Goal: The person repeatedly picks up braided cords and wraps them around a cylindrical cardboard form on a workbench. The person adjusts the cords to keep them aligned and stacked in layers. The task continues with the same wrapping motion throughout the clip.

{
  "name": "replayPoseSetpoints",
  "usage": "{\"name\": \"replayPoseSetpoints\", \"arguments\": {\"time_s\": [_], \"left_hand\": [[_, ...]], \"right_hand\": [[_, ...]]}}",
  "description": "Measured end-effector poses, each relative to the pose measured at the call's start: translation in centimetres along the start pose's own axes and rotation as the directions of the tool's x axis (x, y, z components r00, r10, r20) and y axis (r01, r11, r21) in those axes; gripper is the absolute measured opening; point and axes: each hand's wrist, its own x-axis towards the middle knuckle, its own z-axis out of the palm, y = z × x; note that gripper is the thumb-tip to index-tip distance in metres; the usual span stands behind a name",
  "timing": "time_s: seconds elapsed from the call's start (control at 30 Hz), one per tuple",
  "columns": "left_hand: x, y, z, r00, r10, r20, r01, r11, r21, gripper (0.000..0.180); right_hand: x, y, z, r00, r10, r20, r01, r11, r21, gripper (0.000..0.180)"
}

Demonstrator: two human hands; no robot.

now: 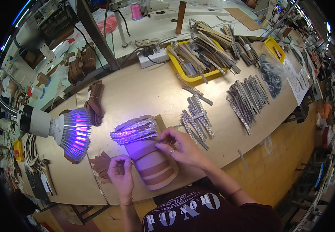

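The left hand pinches a small brown strip at the near table edge. Just right of it lies a board with brown bands, long axis running away from the person. The right hand presses fingertips on its far half, near braided strips under the purple lamp.

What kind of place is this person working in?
Probably a small workshop for leather or footwear parts: braided silver strips lie in heaps on a long workbench, brown cut pieces sit by the left hand, and a thread spool stands behind.
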Motion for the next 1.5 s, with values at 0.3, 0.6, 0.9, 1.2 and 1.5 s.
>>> {"name": "replayPoseSetpoints", "arguments": {"time_s": [0.3, 0.6, 0.9, 1.2, 1.5], "left_hand": [[-0.6, 1.4, 1.0, 0.959, 0.051, -0.280, -0.049, 0.999, 0.014, 0.032], [-2.7, 4.3, 2.6, 0.900, 0.391, -0.192, -0.331, 0.901, 0.282, 0.018], [-3.5, 6.2, 6.6, 0.784, 0.461, 0.416, -0.577, 0.788, 0.213, 0.018], [-5.0, -0.1, 18.6, 0.609, 0.203, 0.767, -0.708, 0.575, 0.410, 0.070], [-2.2, -5.2, 21.9, 0.735, 0.196, 0.649, -0.639, 0.518, 0.568, 0.075]], "right_hand": [[-3.2, 3.3, -8.0, 0.834, 0.007, -0.552, -0.408, 0.682, -0.608, 0.027], [-4.6, 2.7, -8.4, 0.765, 0.312, -0.563, -0.574, 0.727, -0.377, 0.021], [-5.8, 3.3, -9.5, 0.881, 0.022, -0.472, -0.369, 0.656, -0.658, 0.025], [-6.9, 3.3, -9.8, 0.930, 0.158, -0.332, -0.350, 0.660, -0.665, 0.033], [-7.8, 2.5, -12.2, 0.934, 0.305, -0.184, -0.354, 0.738, -0.575, 0.039]]}}
